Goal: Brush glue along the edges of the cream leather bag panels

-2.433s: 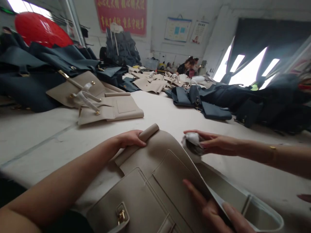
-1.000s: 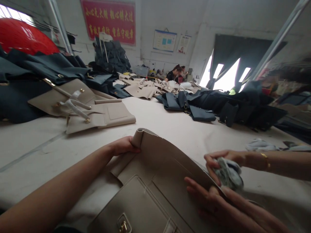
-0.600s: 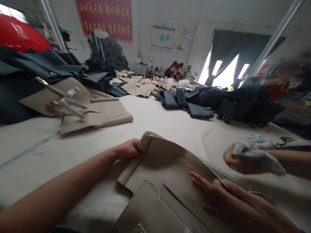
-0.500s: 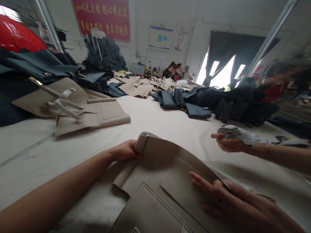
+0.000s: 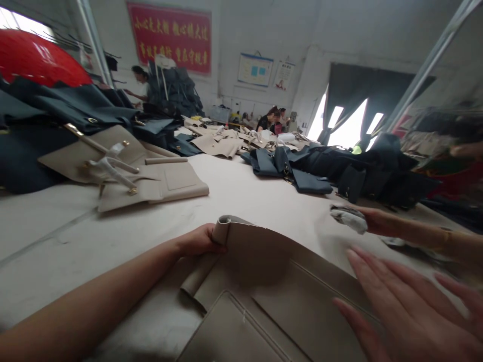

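A beige leather bag panel (image 5: 271,271) with stitched pockets bends up before me, its far-left edge curled into a roll. My left hand (image 5: 202,239) is closed on that rolled edge, thumb and fingers pinching it. At the lower right, my right hand (image 5: 411,306) is open with fingers stretched out, over the right side of the panel; whether it touches the leather I cannot tell. Beyond it, a co-worker's hand (image 5: 377,221) holds a crumpled grey-white cloth (image 5: 349,219) above the pale table (image 5: 241,188).
Another beige bag piece (image 5: 181,181) with wrapped handles lies at the left, against dark blue bags (image 5: 33,156). More dark blue bags (image 5: 309,176) are piled at the right. Beige pieces (image 5: 222,143) cover the table's far end. People sit and stand in the background.
My right hand has lifted off the pocket area and shifted right, its fingers spreading. The co-worker's hand has turned and lowered with the cloth. My left hand keeps its grip.
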Demonstrator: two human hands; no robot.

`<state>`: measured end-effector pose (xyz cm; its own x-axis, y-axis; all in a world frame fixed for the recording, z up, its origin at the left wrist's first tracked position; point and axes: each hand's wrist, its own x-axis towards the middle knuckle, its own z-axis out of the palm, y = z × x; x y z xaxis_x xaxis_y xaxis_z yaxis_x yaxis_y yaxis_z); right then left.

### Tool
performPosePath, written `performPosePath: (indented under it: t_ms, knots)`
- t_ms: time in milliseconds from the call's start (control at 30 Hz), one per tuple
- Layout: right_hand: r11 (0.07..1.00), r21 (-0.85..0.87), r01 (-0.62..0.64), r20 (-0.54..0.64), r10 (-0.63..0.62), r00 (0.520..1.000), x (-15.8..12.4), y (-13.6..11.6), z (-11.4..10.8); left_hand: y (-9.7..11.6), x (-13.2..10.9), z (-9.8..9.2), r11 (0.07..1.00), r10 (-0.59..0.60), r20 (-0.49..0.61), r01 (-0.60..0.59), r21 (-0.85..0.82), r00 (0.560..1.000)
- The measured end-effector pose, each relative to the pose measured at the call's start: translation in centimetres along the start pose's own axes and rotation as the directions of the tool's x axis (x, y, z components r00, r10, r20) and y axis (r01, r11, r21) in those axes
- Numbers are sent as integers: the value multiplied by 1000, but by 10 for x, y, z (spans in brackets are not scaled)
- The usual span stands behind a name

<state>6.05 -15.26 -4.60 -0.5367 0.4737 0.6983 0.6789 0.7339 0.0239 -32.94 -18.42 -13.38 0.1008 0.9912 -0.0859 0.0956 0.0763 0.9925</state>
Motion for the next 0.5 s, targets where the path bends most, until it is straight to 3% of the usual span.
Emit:
performPosePath:
  t_ms: [67,133,333,500]
  knots:
    - [943,-267,198,-24,-212,977,12,-16,13,-1,0,-1,999,48,12,-48,-7,999]
    - [903,-323,285,34,-289,957,21,-21,26,-1,0,-1,997,79,21,-78,-28,997]
    - [921,-293,258,94,-241,966,12,3,49,-1,1,-1,998,67,12,-67,13,998]
    - [962,-164,220,95,-207,974,-2,-5,34,1,0,0,1000,24,-38,-24,11,999]
